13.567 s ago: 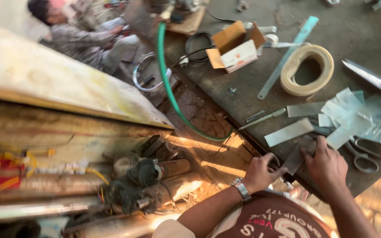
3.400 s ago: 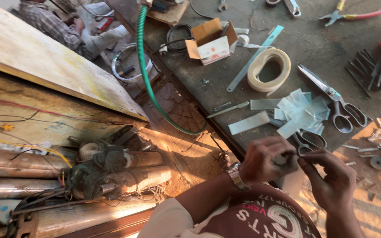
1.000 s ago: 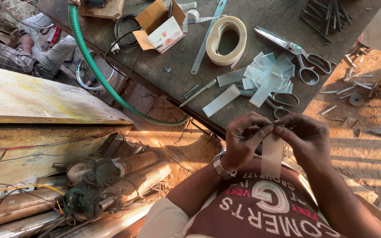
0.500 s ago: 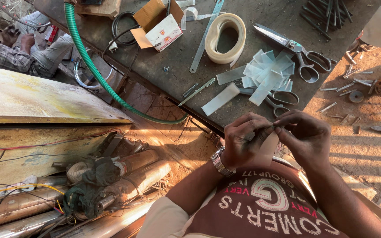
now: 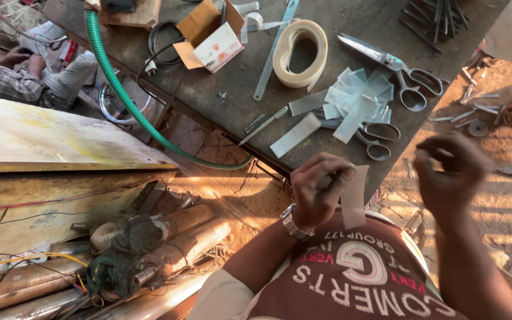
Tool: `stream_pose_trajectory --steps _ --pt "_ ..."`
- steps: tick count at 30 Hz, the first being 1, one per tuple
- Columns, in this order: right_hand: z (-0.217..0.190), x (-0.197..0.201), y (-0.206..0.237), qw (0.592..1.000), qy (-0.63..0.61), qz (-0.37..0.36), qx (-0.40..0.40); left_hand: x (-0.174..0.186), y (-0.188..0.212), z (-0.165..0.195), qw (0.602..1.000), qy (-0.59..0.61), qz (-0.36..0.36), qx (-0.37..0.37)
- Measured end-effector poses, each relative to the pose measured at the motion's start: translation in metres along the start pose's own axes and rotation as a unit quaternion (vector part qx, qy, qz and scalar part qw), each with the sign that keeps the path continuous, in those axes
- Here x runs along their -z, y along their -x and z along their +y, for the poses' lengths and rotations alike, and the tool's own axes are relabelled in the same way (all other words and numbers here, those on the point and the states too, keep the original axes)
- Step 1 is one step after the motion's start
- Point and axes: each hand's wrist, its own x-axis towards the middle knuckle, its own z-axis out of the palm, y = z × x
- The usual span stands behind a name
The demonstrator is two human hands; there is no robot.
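My left hand (image 5: 318, 188) pinches a pale, translucent strip (image 5: 354, 195) that hangs down in front of my chest. My right hand (image 5: 450, 169) is off the strip, raised to the right and blurred, with fingers loosely curled and nothing in it. Just beyond my hands, on the dark workbench (image 5: 351, 24), lies a heap of similar cut strips (image 5: 357, 101) with a single strip (image 5: 295, 135) beside it. Two pairs of scissors rest there: a large pair (image 5: 395, 65) and a smaller pair (image 5: 371, 139).
A roll of cream tape (image 5: 300, 53), a metal ruler (image 5: 274, 50), an open cardboard box (image 5: 211, 35) and a green hose (image 5: 131, 101) lie on the bench. Motor parts with wires (image 5: 125, 255) sit lower left. Another person (image 5: 25, 77) crouches at upper left.
My right hand has let go of the strip and swung out to the right; both hands held it half a second ago. My left hand keeps the strip.
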Motion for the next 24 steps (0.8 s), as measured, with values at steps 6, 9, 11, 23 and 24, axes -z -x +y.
stream_pose_trajectory --steps 6,9,11,23,24 --pt "-0.013 -0.005 0.009 0.97 -0.163 -0.087 -0.156 0.005 0.0 0.01 0.987 0.113 0.005 0.111" --pt "-0.024 -0.015 0.008 0.943 -0.19 -0.152 -0.225 0.006 -0.002 0.022 0.987 0.105 -0.011 0.12" --pt "-0.029 -0.021 0.006 0.943 -0.176 -0.172 -0.226 0.004 -0.006 0.027 0.987 0.1 -0.022 0.121" --pt "-0.03 -0.02 0.005 0.983 -0.056 -0.165 -0.058 0.006 -0.007 0.019 0.989 0.058 -0.052 0.125" --pt "-0.031 -0.02 0.004 0.983 -0.052 -0.165 -0.054 0.006 -0.007 0.019 0.989 0.059 -0.056 0.122"
